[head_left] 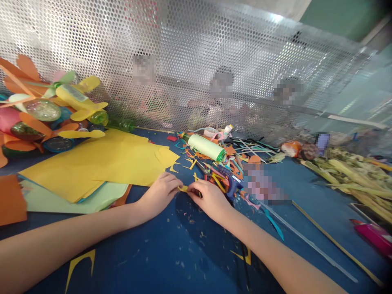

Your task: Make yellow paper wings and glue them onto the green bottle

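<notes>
My left hand (159,194) and my right hand (208,198) meet over the blue table (183,253). Both pinch a small yellow paper piece (183,188) between their fingertips, just above the tabletop. Right behind my right hand lies a blue glue gun (229,179) among paper scraps. A bottle wrapped in light green paper (205,147) lies a little farther back. Left of my left hand, large yellow paper sheets (107,163) lie spread on the table.
Paper-and-bottle craft planes (61,110) pile up at the far left. A perforated metal screen (196,65) closes the back, with people behind it. Dried husks (352,171) lie at right, a pink object (373,234) near the right edge, an orange sheet (10,200) at left.
</notes>
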